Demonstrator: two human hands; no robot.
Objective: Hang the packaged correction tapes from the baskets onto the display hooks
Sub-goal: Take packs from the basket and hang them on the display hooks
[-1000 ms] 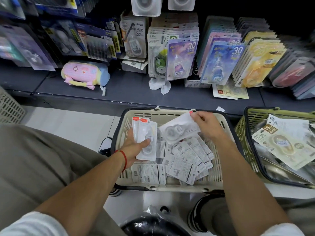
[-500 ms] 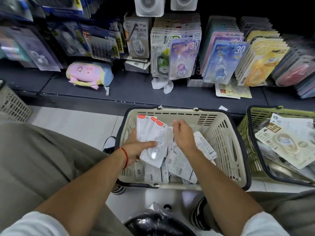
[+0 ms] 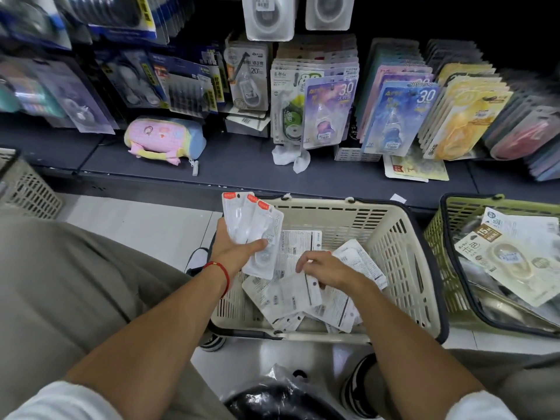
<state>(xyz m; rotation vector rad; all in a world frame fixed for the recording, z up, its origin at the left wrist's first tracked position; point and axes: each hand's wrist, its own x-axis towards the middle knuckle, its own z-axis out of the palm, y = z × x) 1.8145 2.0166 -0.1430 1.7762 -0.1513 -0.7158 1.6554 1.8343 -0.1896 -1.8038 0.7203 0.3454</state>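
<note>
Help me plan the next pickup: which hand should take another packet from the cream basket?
Probably right: the right hand hovers over loose packets in the cream basket; the left hand already grips a fanned stack.

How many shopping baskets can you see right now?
3. A cream basket sits in front of the person, under both hands; a green basket is beside it at the right edge; a third basket is at the far left, mostly cut off.
</note>
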